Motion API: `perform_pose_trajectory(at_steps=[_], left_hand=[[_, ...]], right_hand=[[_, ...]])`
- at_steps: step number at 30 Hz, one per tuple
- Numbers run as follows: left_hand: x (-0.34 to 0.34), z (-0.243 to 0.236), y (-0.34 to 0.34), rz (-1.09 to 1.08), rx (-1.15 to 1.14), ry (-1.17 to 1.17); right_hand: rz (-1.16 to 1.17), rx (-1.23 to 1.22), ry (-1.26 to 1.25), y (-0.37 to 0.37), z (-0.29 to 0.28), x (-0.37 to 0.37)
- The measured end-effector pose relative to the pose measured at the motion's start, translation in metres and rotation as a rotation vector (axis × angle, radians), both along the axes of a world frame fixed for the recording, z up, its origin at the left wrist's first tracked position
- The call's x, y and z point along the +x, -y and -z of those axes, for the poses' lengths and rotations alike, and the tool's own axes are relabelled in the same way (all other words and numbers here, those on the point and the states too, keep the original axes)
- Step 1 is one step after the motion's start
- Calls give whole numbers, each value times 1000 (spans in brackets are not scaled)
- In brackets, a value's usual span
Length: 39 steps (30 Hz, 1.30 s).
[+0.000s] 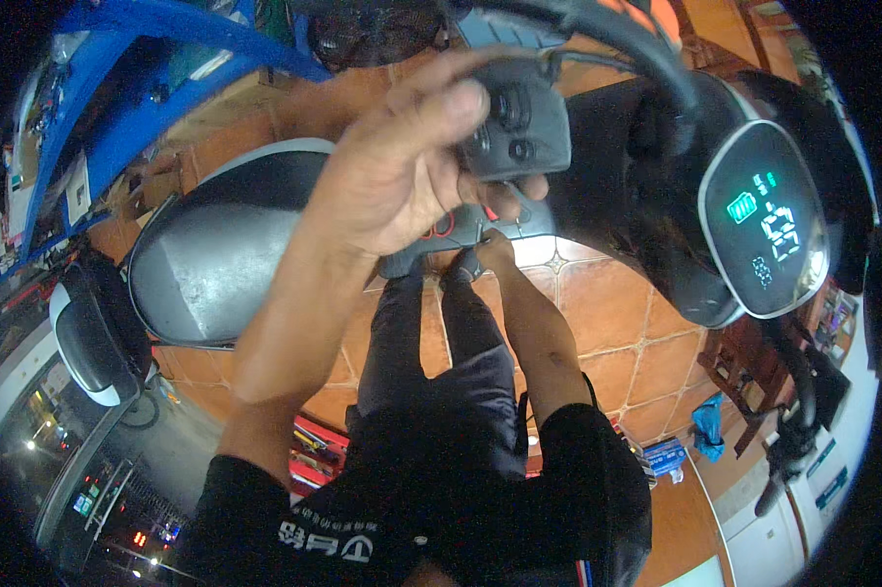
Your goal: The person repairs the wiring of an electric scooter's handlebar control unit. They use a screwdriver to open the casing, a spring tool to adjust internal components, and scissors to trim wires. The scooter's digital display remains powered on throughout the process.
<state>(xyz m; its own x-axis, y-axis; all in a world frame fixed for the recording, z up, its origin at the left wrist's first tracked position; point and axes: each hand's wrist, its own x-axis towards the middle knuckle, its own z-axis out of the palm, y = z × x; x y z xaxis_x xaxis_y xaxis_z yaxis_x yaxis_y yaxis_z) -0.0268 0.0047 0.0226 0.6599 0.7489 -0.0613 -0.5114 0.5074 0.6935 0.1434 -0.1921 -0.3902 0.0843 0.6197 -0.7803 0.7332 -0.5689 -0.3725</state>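
My left hand (402,161) is raised close to the camera, with its fingers wrapped round a black handlebar switch housing (531,147) that carries several buttons. The thumb lies along the housing's left side. A black cable and the curved handlebar run above it. Lower down, my right hand (495,251) is at the edge of the scooter's dark footboard (449,233). Its fingers look closed, but what they hold is too small to make out. Red loops (439,227), perhaps handles or wire, lie on the footboard just left of that hand.
The scooter's black seat (221,249) extends to the left. A lit dashboard display (764,220) faces up at the right. Blue metal shelving (99,88) stands at the upper left. Red tool trays (316,455) sit on the tiled floor (602,303), and another scooter (94,328) is at far left.
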Motion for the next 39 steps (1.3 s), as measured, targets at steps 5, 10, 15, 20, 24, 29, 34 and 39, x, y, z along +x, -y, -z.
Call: perform_pose_trajectory(at_steps=[5,10,15,20,24,29,34,39], left_hand=[[-4,13,-15,72,4,79],[-7,14,-22,186,-130,41],[-21,21,-21,101,-37,13],[9,23,-14,114,-74,16],[5,25,13,-57,-220,104],[8,-9,31,-40,-161,-31],[18,-26,38,-63,-346,30],[43,-34,40,-109,-499,222]], right_hand=[[-40,-59,178,-28,51,-38],[150,88,157,-46,106,-42],[298,633,273,-70,86,-25],[49,504,506,-33,148,84],[-58,562,256,-37,66,43],[194,838,-173,12,-162,36],[869,916,-719,61,-392,61],[893,1026,-1006,68,-491,63]])
